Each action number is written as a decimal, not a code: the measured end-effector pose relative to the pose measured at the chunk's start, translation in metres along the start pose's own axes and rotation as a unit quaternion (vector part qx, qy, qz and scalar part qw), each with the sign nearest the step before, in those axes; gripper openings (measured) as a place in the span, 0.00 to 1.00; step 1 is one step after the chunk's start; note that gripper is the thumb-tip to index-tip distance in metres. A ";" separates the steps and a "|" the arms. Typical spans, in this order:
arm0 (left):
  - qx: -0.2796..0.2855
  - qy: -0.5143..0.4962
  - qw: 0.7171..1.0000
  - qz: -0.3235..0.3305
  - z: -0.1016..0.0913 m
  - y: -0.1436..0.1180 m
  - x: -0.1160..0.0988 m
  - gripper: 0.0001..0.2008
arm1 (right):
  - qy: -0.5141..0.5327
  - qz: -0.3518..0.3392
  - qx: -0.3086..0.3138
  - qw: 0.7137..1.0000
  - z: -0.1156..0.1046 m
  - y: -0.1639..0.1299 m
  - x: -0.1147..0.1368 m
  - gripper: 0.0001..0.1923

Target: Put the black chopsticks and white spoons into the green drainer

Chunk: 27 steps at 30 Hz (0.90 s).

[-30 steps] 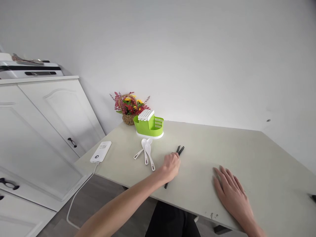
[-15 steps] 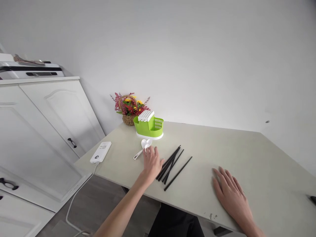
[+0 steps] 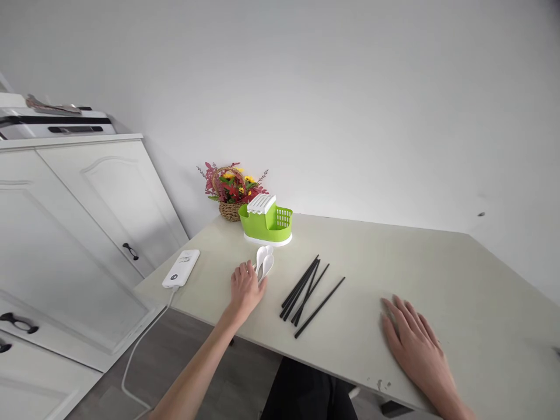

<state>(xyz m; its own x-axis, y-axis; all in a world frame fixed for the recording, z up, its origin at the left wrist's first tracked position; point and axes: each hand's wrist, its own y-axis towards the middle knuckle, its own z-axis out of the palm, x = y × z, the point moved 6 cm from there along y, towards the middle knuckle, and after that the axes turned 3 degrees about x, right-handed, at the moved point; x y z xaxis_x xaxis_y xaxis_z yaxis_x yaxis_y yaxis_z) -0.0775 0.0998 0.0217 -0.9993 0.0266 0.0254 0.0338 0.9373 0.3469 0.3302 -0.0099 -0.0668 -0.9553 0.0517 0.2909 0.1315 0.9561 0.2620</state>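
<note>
Grip of left hand [image 3: 245,290]: fingers curl over the handles of three white spoons [image 3: 268,264]; clamped or merely resting, cannot tell. Spoons are bunched at the desk [image 3: 371,256], outside the green caddy [image 3: 256,224]. Black chopsticks [image 3: 308,290] lie loose, untouched, one apart. Right hand [image 3: 415,344] rests palm down, fingers extended.

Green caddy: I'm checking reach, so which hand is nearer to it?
The left hand, just in front of the green caddy, at the white spoons; the right hand lies farther off, to the right.
</note>
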 end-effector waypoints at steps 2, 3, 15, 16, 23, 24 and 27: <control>0.016 0.008 1.000 -0.003 -0.001 0.001 0.001 0.24 | 0.001 0.001 0.004 1.000 0.000 0.000 0.000 0.36; 0.023 0.013 1.000 -0.004 -0.002 0.002 0.001 0.23 | 0.002 0.002 0.007 1.000 0.000 0.000 0.000 0.36; 0.071 -0.008 0.997 0.040 0.004 0.015 -0.008 0.10 | 0.007 0.003 -0.004 1.000 -0.002 0.000 0.002 0.35; 0.073 -0.010 0.996 0.043 0.004 0.015 -0.008 0.10 | 0.008 0.005 -0.005 1.000 -0.002 0.000 0.002 0.35; 0.073 -0.027 0.995 0.063 0.004 0.016 -0.012 0.14 | 0.010 0.008 0.015 1.000 -0.003 0.002 0.003 0.36; 0.073 -0.032 0.995 0.067 0.001 0.016 -0.016 0.15 | 0.009 0.010 0.014 1.000 -0.004 0.003 0.003 0.36; 0.074 -0.067 0.991 0.092 -0.012 0.013 -0.040 0.16 | 0.009 0.011 0.007 1.000 -0.005 0.003 0.005 0.36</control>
<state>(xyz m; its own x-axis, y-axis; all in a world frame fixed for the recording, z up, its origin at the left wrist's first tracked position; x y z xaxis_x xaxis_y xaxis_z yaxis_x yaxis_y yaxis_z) -0.0368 0.1062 0.0365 -0.9700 0.2377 -0.0521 0.2225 0.9531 0.2054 0.3270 -0.0082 -0.0599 -0.9477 0.0669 0.3120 0.1475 0.9589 0.2424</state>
